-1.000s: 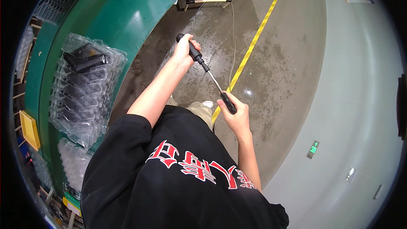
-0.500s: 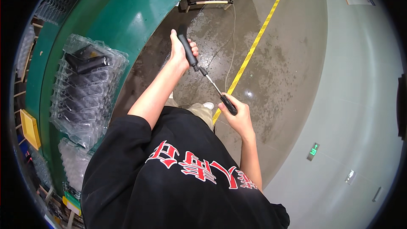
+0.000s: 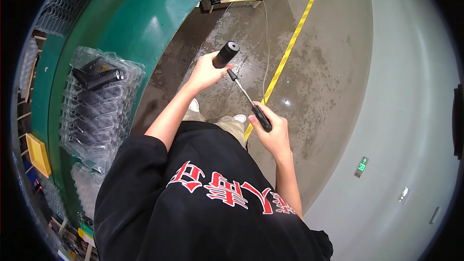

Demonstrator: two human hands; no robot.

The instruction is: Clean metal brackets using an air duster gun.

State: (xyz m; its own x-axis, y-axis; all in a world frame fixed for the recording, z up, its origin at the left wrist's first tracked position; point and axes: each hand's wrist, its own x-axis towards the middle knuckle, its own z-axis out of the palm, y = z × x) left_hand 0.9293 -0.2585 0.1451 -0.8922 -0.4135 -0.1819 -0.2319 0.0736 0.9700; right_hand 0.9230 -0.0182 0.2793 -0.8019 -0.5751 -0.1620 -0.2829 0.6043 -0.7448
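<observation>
In my left hand (image 3: 205, 73), closed around it, is a black cylindrical handle-like part (image 3: 224, 57) whose round end faces up toward me. My right hand (image 3: 274, 136) grips the black handle of a screwdriver-like tool (image 3: 245, 93). Its thin metal shaft runs up and left to a black tapered tip, which lies close beside my left fingers and below the black part. Whether the tip touches the part or the fingers I cannot tell. Both hands are held in front of me, above the floor.
On the green bench (image 3: 145, 17) at left lies a stack of clear plastic trays (image 3: 99, 116), with a black angled part (image 3: 99, 78) on top. A yellow bin (image 3: 37, 154) is at far left. Yellow-striped tape (image 3: 295, 38) crosses the wet-looking floor; a pipe frame (image 3: 237, 1) stands farther off.
My left hand has turned the black part, so its round end now faces up, and moved slightly down. The tool's tip has come apart from the part's lower end. My right hand barely moved.
</observation>
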